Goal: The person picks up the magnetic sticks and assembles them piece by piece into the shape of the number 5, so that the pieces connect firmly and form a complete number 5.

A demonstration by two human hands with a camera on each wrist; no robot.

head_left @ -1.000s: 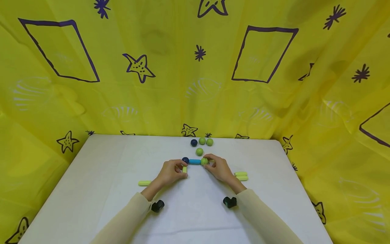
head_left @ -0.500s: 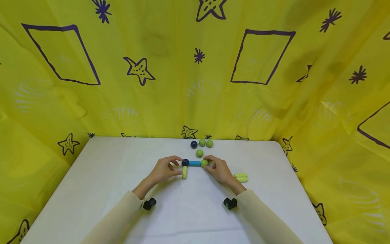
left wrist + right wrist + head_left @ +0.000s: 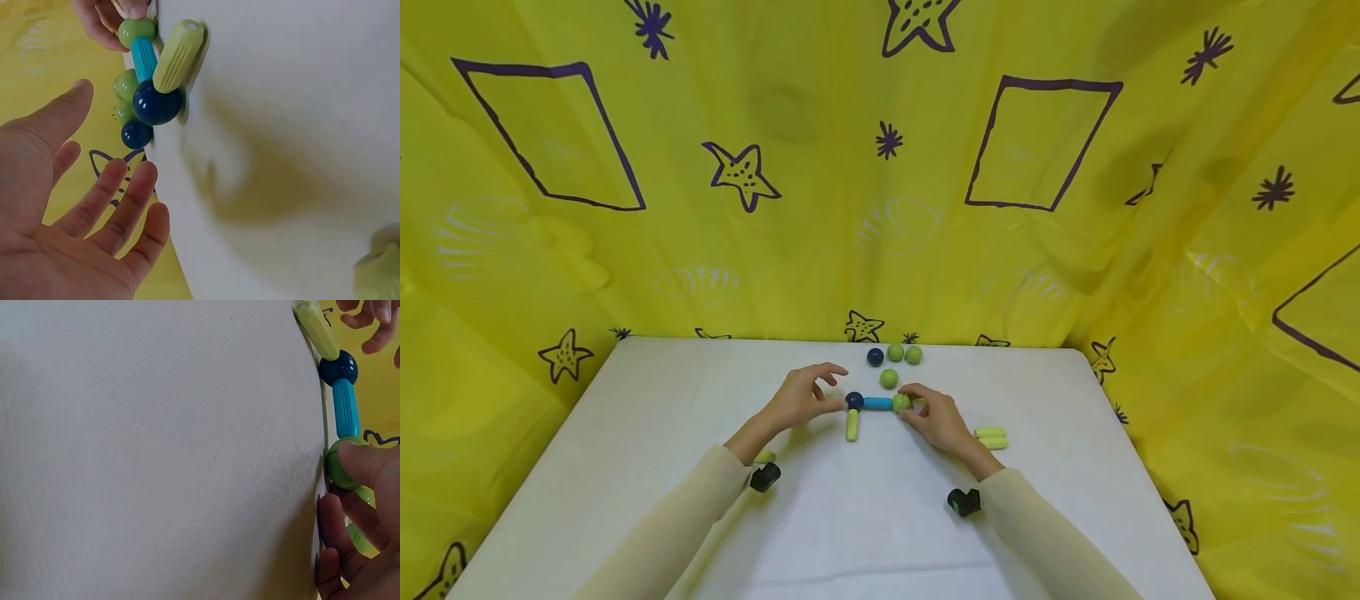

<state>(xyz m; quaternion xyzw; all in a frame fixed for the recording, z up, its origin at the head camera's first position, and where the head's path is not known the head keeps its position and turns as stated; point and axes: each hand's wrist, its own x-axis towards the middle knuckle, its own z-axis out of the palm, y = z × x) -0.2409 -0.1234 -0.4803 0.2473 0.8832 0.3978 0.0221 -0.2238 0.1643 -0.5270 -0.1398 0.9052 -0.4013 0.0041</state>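
- Head view: joined piece sits mid-table, on the white table (image 3: 647, 433). In line, left to right: glossy dark-blue plastic-looking ball (image 3: 854, 401), bright-blue plastic-looking rod (image 3: 877, 403), glossy lime-green plastic-looking ball (image 3: 901, 402).
- Same view, axes: bright-blue rod runs left-right; pale yellow-green plastic-looking rod (image 3: 852, 425) points from the dark-blue ball toward the person, roughly at right angles.
- Same view, hands: left hand (image 3: 801, 396) spread beside the dark-blue ball, gripping nothing; thumb contact unclear here. Right hand (image 3: 942, 419) pinches the lime-green ball. Two spare pale rods (image 3: 991, 437) lie parallel near the right wrist.
- Left wrist view: left thumb and fingers well apart, gap to the dark-blue ball. Pale rod shows lengthwise grooves, far end free.
- Right wrist view: thumb on the lime-green ball, finger beneath. Judgement: pieces light, stiff, hardly fragile; balls probably slippery, joints may swivel. Best hold: grooved rod sides at mid-length, dark-blue ball steadied across its widest part.
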